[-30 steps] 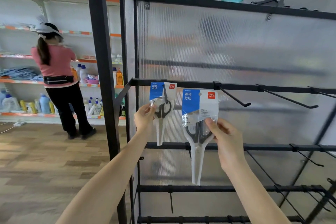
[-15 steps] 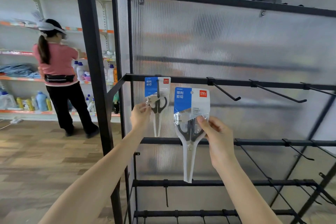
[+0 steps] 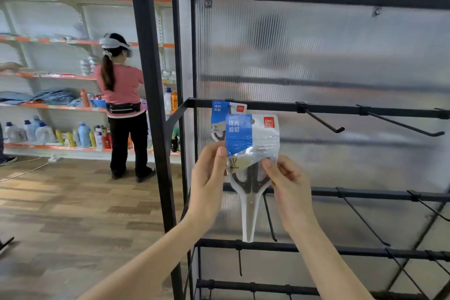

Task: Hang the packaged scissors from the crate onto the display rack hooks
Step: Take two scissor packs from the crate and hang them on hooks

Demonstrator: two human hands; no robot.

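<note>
A packaged pair of scissors (image 3: 252,153) with a blue and white card hangs between both hands in front of the black display rack (image 3: 316,108). My left hand (image 3: 209,178) pinches its left edge and my right hand (image 3: 289,185) pinches its right edge. Behind it a second scissors pack (image 3: 220,111) hangs on the leftmost hook of the upper rail, mostly hidden by the held pack. The crate is not in view.
Bare hooks (image 3: 323,120) (image 3: 401,124) stick out of the upper rail to the right, and more hooks (image 3: 360,217) sit on the lower rails. A ribbed translucent panel backs the rack. A person (image 3: 124,109) stands at store shelves on the left.
My left hand let go of the hung pack and came over to the pack held by my right hand. That pack moved left, in front of the hung one.
</note>
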